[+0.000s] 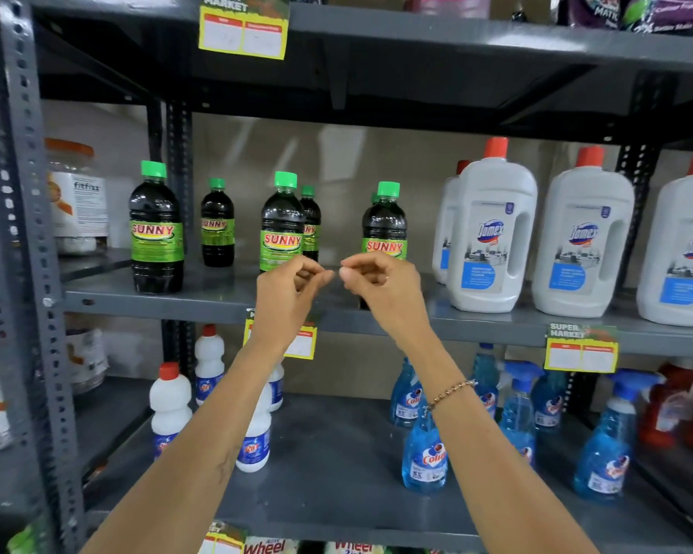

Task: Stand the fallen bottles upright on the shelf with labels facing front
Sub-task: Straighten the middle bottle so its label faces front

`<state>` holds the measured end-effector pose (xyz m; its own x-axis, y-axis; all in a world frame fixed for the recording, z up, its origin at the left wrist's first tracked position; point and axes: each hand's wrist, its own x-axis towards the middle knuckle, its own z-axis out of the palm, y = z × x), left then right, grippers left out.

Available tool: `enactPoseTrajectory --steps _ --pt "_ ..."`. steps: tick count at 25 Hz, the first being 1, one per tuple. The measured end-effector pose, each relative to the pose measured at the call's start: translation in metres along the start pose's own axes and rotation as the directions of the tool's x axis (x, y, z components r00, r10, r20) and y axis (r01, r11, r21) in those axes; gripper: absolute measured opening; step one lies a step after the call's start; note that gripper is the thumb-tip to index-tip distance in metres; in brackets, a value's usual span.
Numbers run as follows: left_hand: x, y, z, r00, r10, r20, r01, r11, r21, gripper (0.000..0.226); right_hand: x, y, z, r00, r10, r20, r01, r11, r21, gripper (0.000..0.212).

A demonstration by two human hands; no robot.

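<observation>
Several dark Sunny bottles with green caps stand upright on the middle shelf [217,291], labels to the front: one at the left [156,229], a small one behind [217,223], one in the middle [281,223] and one to the right [385,221]. My left hand [291,287] and my right hand [381,281] are raised side by side in front of the shelf edge, fingers curled loosely, fingertips nearly touching. Neither hand holds a bottle. The lower parts of the middle and right bottles are hidden behind my hands.
White Domex jugs [493,233] with red caps fill the right of the same shelf. Below stand white bottles [171,401] and blue spray bottles [425,453]. A grey steel upright [29,273] bounds the left. Yellow price tags [581,347] hang from the shelf edges.
</observation>
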<state>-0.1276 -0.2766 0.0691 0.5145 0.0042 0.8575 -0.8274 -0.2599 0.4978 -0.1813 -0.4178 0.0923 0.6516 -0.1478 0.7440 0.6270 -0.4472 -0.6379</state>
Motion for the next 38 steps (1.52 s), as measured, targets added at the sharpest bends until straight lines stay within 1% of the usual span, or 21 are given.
enactPoseTrajectory --steps 1,2,3,4,5,6,7,8,9,10,12,15,18,23,27,31,38 --pt "-0.001 -0.002 -0.011 0.997 0.034 -0.076 -0.034 0.999 0.000 0.013 0.001 -0.005 0.013 0.999 -0.015 0.048 0.014 1.000 0.009 0.009" --pt "0.000 -0.008 -0.022 0.987 0.056 -0.149 -0.055 0.998 0.009 0.015 0.004 -0.007 0.025 0.998 -0.015 0.057 0.014 1.000 0.013 0.008" --pt "0.002 -0.014 -0.032 0.977 0.058 -0.207 -0.055 0.998 0.019 0.018 0.006 -0.007 0.035 0.999 -0.003 0.035 0.003 1.000 0.002 0.009" --pt "0.006 -0.020 -0.040 0.970 0.028 -0.240 -0.022 0.999 0.025 0.025 0.009 -0.005 0.042 1.000 0.022 0.007 -0.022 1.000 -0.014 0.014" --pt "0.011 -0.028 -0.047 0.973 -0.041 -0.229 0.049 0.998 0.030 0.035 0.012 -0.002 0.050 0.998 0.067 -0.005 -0.067 0.997 -0.025 0.022" --pt "0.016 -0.035 -0.055 0.977 -0.138 -0.163 0.146 0.988 0.039 0.047 0.015 0.000 0.058 0.992 0.128 0.008 -0.128 0.992 -0.023 0.031" --pt "0.022 -0.042 -0.061 0.969 -0.241 -0.055 0.245 0.968 0.062 0.056 0.018 0.001 0.065 0.979 0.198 0.051 -0.197 0.980 -0.019 0.039" --pt "0.025 -0.047 -0.065 0.941 -0.330 0.075 0.323 0.942 0.097 0.062 0.021 0.002 0.071 0.959 0.257 0.119 -0.257 0.966 -0.018 0.044" --pt "0.027 -0.052 -0.069 0.902 -0.385 0.194 0.360 0.921 0.150 0.065 0.023 0.003 0.075 0.935 0.301 0.185 -0.301 0.953 -0.030 0.046" --pt "0.028 -0.056 -0.071 0.874 -0.400 0.277 0.355 0.913 0.199 0.067 0.023 0.004 0.078 0.912 0.337 0.235 -0.335 0.941 -0.046 0.047" --pt "0.028 -0.062 -0.072 0.860 -0.383 0.337 0.320 0.919 0.230 0.064 0.023 0.006 0.080 0.886 0.375 0.273 -0.377 0.925 -0.049 0.047" --pt "0.030 -0.064 -0.073 0.869 -0.366 0.333 0.331 0.930 0.159 0.055 0.026 0.009 0.086 0.886 0.392 0.248 -0.390 0.919 -0.061 0.042" --pt "0.033 -0.066 -0.073 0.874 -0.362 0.323 0.331 0.932 0.148 0.051 0.028 0.012 0.092 0.889 0.404 0.217 -0.397 0.915 -0.077 0.038" --pt "0.036 -0.072 -0.073 0.865 -0.371 0.339 0.335 0.928 0.160 0.044 0.028 0.014 0.094 0.897 0.407 0.174 -0.400 0.914 -0.072 0.033" --pt "0.035 -0.073 -0.075 0.867 -0.360 0.345 0.319 0.932 0.170 0.043 0.026 0.015 0.096 0.905 0.400 0.144 -0.394 0.916 -0.072 0.031" --pt "0.032 -0.070 -0.075 0.879 -0.344 0.332 0.289 0.935 0.204 0.042 0.027 0.016 0.097 0.903 0.408 0.134 -0.402 0.913 -0.074 0.035" --pt "0.033 -0.071 -0.079 0.878 -0.341 0.335 0.269 0.932 0.244 0.040 0.024 0.014 0.098 0.900 0.417 0.126 -0.410 0.908 -0.083 0.035"
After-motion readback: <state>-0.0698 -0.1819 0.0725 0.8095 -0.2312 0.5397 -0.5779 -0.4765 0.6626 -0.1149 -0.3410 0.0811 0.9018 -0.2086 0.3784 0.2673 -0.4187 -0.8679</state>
